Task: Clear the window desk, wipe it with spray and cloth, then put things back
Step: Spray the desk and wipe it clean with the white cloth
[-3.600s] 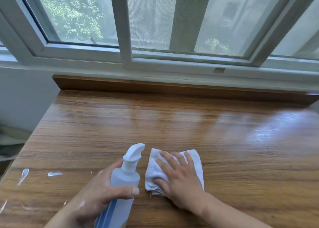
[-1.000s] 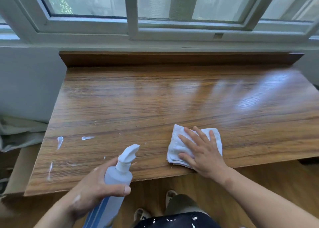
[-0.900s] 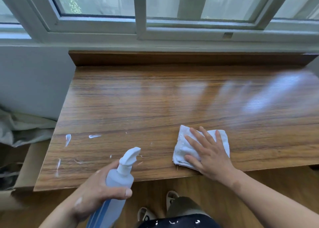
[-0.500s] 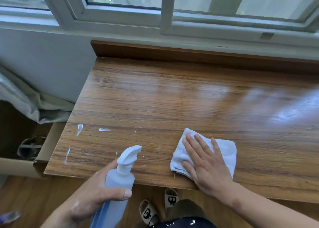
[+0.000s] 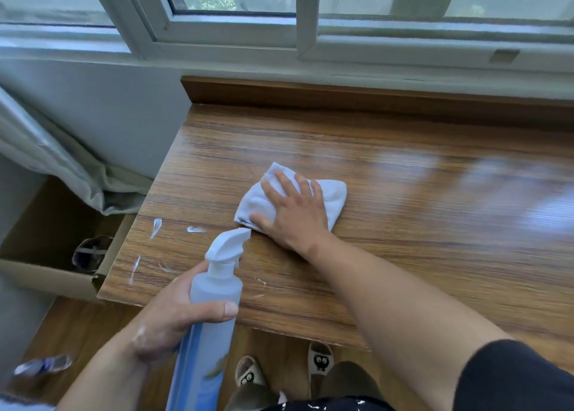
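Window desk (image 5: 403, 224) bare, mid-wipe. White smears (image 5: 155, 227) at left corner, not yet wiped. L hand (image 5: 174, 320) grips spray bottle (image 5: 214, 292) over front edge. R hand (image 5: 295, 211), fingers flat, presses cloth (image 5: 335, 193), now slid further back from front edge; smears prob next.

The wooden desk (image 5: 435, 239) bears a white cloth (image 5: 334, 193) and white smears (image 5: 155, 228) near its left edge.

Folded white cloth (image 5: 334, 194) flat on the wooden desk (image 5: 419, 230), pale spray bottle (image 5: 214, 292) tilted above its front edge.
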The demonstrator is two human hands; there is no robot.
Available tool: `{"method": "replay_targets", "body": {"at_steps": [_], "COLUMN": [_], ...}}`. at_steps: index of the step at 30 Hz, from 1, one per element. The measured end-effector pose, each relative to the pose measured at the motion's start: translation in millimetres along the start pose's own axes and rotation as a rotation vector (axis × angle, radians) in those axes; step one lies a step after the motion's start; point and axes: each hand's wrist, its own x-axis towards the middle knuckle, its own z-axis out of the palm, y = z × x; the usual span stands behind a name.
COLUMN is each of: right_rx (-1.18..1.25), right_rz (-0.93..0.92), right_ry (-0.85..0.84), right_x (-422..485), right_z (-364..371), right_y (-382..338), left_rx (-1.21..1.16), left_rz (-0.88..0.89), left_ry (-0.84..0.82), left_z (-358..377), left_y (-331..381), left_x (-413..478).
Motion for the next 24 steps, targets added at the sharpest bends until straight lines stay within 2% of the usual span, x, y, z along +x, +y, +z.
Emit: {"method": "replay_targets", "body": {"at_steps": [9,13,19,24], "right_rx": [0.051,-0.036,-0.074,-0.062], "right_rz": [-0.026,0.0,0.128,0.226], "right_ry": [-0.031,-0.013,-0.009,-0.05], "right_x": [-122.2,-170.7,-133.9,-28.8], "right_z": [12.4,23.6,28.2,17.1], "right_y": [26.6,34.2,-8.9,-44.9], "left_rx": [0.022,0.09,0.103,0.084], "left_rz": [-0.032,-0.047,-0.028,0.002], "left_ry": [-0.129,-0.184,-0.264,-0.27], "left_z": [-35.2,-58.0,-91.6,-115.2], "left_y": [-1.3,-1.7,-3.0,-9.9], "left_x": [14.8,21.4,20.8,8.3]}}
